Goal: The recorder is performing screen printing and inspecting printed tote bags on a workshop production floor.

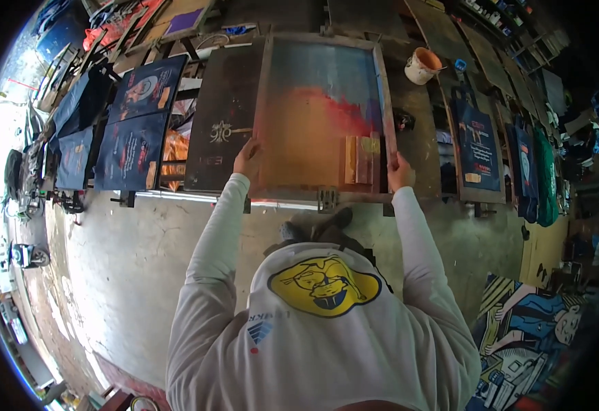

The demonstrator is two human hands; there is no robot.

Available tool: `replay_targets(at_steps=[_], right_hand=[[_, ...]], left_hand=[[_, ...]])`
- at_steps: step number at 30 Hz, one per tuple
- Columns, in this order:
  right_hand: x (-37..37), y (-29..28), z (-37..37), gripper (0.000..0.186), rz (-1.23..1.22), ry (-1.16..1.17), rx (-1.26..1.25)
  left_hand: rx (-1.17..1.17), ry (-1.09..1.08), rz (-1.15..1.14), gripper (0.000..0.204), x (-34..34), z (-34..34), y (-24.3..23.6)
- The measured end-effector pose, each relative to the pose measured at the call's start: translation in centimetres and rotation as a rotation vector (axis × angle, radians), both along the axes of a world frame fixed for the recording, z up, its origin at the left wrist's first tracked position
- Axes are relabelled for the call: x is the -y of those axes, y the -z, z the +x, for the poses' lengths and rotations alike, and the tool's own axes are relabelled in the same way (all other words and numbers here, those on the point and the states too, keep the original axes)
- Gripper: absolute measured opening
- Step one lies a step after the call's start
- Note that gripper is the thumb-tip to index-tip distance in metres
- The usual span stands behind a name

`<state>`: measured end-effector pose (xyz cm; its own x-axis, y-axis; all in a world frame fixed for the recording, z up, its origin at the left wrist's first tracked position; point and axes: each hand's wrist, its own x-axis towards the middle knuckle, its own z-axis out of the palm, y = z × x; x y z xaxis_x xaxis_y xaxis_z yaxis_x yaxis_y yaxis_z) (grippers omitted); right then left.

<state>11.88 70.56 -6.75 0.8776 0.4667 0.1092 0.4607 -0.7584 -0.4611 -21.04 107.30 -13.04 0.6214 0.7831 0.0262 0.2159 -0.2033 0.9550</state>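
Gripping the colour-stained framed screen [263, 96] by its side rails, the left hand [247, 161] was curled at its 8 o'clock and the right hand [401, 172] at its 4 o'clock, an opposed hold that probably balanced it. The framed screen lay straight ahead, at 12 o'clock; whether it rested fully on whatever was beneath could not be told. Inside it, toward 5 o'clock, long blocks [362, 159] sat near the corner, perhaps parked there to leave most of the mesh [306, 130] bare. A stained bucket [423, 66] stood at 2 o'clock, likely for easy reach. Around 9 o'clock, past a dark board [224, 96], dark blue printed pieces [128, 154] lay face up, seemingly spread so the prints did not rub.
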Motion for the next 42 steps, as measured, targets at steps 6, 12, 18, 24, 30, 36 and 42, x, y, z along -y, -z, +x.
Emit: replay_targets(at_steps=[6,12,18,24,30,36,42], right_hand=[[5.4,1.4,0.1,0.052,0.164,-0.029,-0.082],[8.6,-2.8,-3.6,0.037,0.63,-0.038,-0.513],[12.8,-13.2,-6.0,0.049,0.953,0.004,-0.551],[25.9,-21.5,-4.5,0.057,0.53,-0.22,0.049],[47.9,-22.1,-0.4,0.054,0.697,0.006,-0.218],[65.4,-19.0,6.0,0.04,0.327,0.4,-0.599],[68.7,-17.9,14.7,0.027,1.228,0.398,-0.554]], left_hand=[[-0.006,-0.026,0.208,0.035,9.2,2.0,-9.4],[0.115,0.395,0.146,0.035,19.9,5.4,-10.4],[0.304,0.608,-0.901,0.046,31.9,15.7,-16.2],[0.371,0.933,-0.531,0.054,46.8,26.6,-19.2],[0.258,0.998,-0.217,0.034,65.4,34.2,-22.8],[0.126,1.045,-0.246,0.018,77.2,40.3,-23.2],[0.058,0.77,-0.11,0.016,74.5,48.2,-21.5]])
